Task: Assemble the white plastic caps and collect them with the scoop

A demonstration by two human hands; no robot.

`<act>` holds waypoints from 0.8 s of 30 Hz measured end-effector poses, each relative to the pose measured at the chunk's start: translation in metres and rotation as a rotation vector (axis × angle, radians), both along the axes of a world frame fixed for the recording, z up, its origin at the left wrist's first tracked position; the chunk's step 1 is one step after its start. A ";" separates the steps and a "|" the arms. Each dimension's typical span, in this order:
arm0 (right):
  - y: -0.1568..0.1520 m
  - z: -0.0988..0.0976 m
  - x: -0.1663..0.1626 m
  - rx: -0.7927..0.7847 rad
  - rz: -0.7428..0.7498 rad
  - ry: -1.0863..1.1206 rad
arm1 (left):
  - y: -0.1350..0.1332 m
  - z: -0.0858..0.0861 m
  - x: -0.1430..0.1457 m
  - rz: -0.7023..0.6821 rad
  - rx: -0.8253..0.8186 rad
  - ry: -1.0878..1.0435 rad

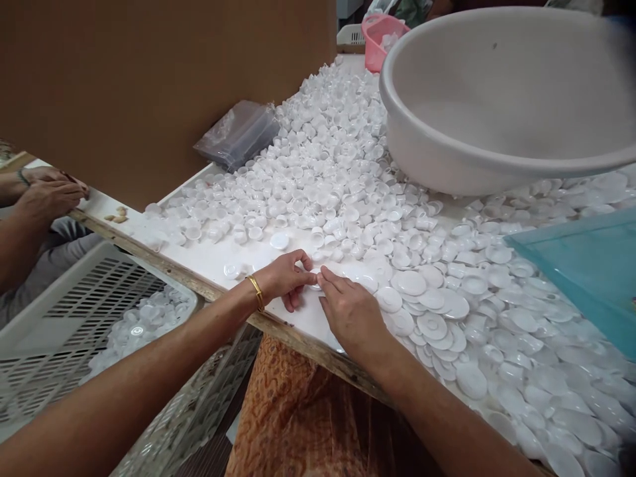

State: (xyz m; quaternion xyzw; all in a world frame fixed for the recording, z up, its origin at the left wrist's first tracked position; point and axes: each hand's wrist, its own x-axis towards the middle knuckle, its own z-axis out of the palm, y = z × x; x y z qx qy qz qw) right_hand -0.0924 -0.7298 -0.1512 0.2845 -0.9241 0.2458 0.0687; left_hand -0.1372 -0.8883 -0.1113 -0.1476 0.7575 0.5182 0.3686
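My left hand [285, 278], with a gold bangle on the wrist, and my right hand [350, 315] meet at the near edge of a white table [223, 255]. The fingertips of both pinch a small white plastic piece [315, 281] between them. Small white plastic cups [318, 179] lie heaped across the table behind my hands. Flat white round lids [432, 324] are spread to the right of my right hand.
A large grey basin [497, 99] rests on the heap at the back right, a teal tray [586, 271] at the right. A white slotted crate [74, 318] holding white pieces stands below left. Another person's hands [47, 192] rest at far left. A brown board [149, 73] stands behind.
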 end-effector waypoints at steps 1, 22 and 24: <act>0.000 0.001 0.000 0.017 0.003 0.006 | -0.001 0.000 -0.002 -0.026 -0.010 -0.013; 0.002 0.004 0.001 -0.034 -0.024 0.005 | 0.000 -0.005 0.058 -0.311 -0.731 0.984; 0.002 0.003 0.000 -0.023 -0.021 -0.010 | 0.002 -0.008 0.064 -0.463 -0.784 1.091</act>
